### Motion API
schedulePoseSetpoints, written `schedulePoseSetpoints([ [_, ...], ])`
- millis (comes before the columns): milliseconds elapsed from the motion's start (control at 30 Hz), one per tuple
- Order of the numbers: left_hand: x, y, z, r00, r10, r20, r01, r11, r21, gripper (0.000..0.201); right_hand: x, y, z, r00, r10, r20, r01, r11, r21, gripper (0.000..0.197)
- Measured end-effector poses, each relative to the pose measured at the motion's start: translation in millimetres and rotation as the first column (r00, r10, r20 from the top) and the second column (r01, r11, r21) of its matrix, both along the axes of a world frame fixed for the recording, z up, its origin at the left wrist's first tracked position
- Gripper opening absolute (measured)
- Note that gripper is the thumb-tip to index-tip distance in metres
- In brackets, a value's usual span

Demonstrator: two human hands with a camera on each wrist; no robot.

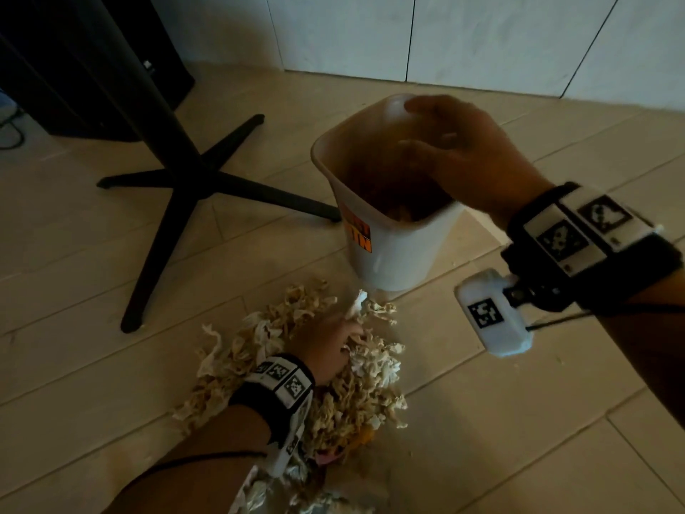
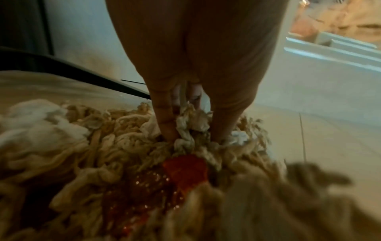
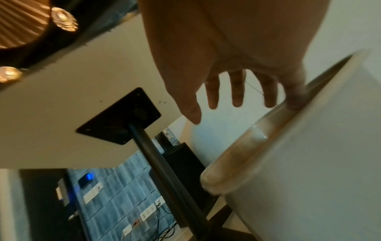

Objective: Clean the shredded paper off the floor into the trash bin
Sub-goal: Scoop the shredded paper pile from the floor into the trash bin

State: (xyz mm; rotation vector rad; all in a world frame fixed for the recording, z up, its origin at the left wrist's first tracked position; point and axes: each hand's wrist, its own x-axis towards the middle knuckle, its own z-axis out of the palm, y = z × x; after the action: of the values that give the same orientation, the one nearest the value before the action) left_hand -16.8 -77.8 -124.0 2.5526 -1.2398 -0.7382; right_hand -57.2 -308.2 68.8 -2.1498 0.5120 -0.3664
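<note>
A heap of pale shredded paper lies on the tiled floor in front of a white trash bin with an orange label. My left hand is sunk into the heap; in the left wrist view its fingers and thumb pinch a clump of shreds, with red scraps below. My right hand hovers over the bin's mouth, fingers spread and empty. In the right wrist view its little finger lies along the bin's rim. Some shreds lie at the bottom of the bin.
A black table stand with a cross-shaped foot is on the floor left of the bin, one leg ending near the bin's base. A dark cabinet sits at the back left. A pale tiled wall runs behind the bin.
</note>
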Motion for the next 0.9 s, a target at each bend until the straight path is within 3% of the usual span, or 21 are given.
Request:
schedulePoseSetpoints([
  [100,4,14,13,0.992,0.119,-0.033,-0.123,0.979,-0.163,0.042,-29,15,-5,0.97,-0.054,0.236,0.068,0.996,-0.053,0.036],
  [167,6,22,23,0.979,0.203,-0.024,-0.201,0.936,-0.29,0.042,-53,31,-10,0.921,-0.114,0.373,0.112,0.993,0.026,0.024],
  [233,6,26,38,0.96,0.281,0.008,-0.253,0.875,-0.413,0.044,-75,53,-20,0.899,-0.166,0.406,0.121,0.983,0.136,0.014],
  [300,3,27,55,0.945,0.326,0.036,-0.258,0.806,-0.534,0.043,-88,73,-32,0.927,-0.182,0.327,0.105,0.965,0.239,0.01],
  [333,1,27,63,0.942,0.333,0.036,-0.252,0.774,-0.581,0.041,-91,83,-37,0.955,-0.165,0.247,0.082,0.946,0.315,0.017],
  [467,-16,21,91,0.951,0.31,0.005,-0.217,0.679,-0.701,0.034,-85,105,-56,0.998,-0.019,-0.059,0.054,0.741,0.67,0.071],
  [567,-37,15,105,0.968,0.249,-0.019,-0.178,0.639,-0.749,0.032,-76,117,-63,0.996,0.028,-0.084,0.054,0.561,0.826,0.075],
  [667,-54,9,106,0.973,0.226,-0.044,-0.178,0.616,-0.767,0.033,-72,123,-65,0.998,0.054,0.008,-0.031,0.429,0.903,0.067],
  [767,-63,7,102,0.957,0.281,-0.068,-0.229,0.592,-0.773,0.035,-74,122,-62,0.999,0.023,0.022,-0.03,0.404,0.914,0.057],
  [900,-75,11,100,0.934,0.288,-0.211,-0.343,0.561,-0.753,0.033,-75,124,-69,1.0,-0.026,-0.01,0.021,0.472,0.881,0.061],
])
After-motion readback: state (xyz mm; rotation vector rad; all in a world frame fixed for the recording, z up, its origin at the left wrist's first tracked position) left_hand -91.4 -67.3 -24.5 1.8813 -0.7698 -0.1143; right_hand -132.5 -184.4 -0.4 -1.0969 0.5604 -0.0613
